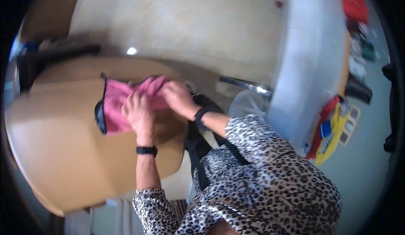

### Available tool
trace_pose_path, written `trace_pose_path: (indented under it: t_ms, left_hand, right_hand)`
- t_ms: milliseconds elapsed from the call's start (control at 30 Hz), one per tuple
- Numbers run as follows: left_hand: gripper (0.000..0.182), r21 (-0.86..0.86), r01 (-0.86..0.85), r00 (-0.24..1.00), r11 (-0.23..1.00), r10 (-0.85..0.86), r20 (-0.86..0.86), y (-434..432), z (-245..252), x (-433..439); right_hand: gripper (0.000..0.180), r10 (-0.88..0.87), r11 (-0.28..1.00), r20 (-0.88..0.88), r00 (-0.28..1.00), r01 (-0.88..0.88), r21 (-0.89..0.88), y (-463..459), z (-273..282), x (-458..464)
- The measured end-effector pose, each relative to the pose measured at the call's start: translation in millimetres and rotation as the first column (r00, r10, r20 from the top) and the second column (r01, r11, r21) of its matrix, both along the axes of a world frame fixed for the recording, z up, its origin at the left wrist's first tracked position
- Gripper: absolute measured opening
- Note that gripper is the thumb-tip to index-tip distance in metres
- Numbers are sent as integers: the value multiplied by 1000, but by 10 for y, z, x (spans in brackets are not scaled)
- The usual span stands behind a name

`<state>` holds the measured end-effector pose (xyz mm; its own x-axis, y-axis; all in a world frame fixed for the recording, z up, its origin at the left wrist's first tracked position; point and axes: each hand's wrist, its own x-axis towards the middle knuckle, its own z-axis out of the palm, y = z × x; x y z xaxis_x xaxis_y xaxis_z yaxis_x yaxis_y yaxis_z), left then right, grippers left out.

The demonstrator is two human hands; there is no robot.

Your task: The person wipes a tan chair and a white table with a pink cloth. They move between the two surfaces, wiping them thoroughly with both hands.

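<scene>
A pink cloth item with black edging lies spread on a tan piece of furniture, which looks like a chair. Its right part is bunched into folds. My left hand rests on top of the cloth, fingers bent and touching it; blur hides whether they pinch the fabric. At the bunched end, my right hand grips the folds, with its fingertips partly hidden in them. Black trim shows along the cloth's left and upper edges, with a dark grey rounded piece at the left side.
To the right stands a long pale bluish panel or sheet, with a translucent plastic bag beside it. Farther right lie a yellow item, a red item and several small things. Light tiled floor shows beyond the furniture.
</scene>
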<state>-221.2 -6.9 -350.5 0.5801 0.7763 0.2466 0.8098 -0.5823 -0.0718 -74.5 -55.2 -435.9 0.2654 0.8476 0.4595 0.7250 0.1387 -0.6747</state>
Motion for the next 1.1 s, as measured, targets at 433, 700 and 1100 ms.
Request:
trace_pose_path:
  t_ms: [433,700,1100]
  left_hand:
    - [16,-637,147,738,757,344,580,-77,-720,-314]
    - [25,-226,287,685,931,-34,728,-218,686,224]
    - [75,-436,109,991,893,-61,122,-621,162,363]
  right_hand:
    - [14,105,961,-327,939,-181,-211,-469,210,31]
    - [19,146,987,-327,934,-159,-15,-714,1210,435]
    - [47,270,943,185,945,-221,-247,-1533,1468,810]
